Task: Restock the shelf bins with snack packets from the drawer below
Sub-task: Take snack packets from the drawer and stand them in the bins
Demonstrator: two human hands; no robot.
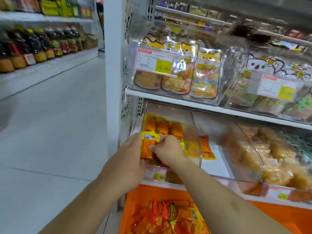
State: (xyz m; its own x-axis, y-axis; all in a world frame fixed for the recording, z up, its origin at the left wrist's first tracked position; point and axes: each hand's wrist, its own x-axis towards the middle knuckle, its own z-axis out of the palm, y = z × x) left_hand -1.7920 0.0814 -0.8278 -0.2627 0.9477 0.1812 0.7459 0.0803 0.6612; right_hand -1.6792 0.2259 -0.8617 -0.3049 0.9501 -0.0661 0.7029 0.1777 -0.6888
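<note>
both hands grasp orange-and-yellow foil snack packets [148,146] over the clear plastic shelf bin [195,132]. left hand [133,159] cups them. right hand [167,149] pinches one.

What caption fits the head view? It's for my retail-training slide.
Both hands, left hand and right hand, place an orange snack packet into the clear shelf bin above the open drawer.

Snack packets [148,146] glossy orange-yellow plastic film, same shiny crinkled film on the packets in the orange plastic drawer [135,198]. Shelf bins [196,132] clear hard plastic, smooth and reflective; price labels [155,62] paper behind clear sleeves. Shelf board [168,97] smooth white painted metal, perforated upright [139,107] same; floor [59,115] pale smooth tile, slight sheen.
</note>
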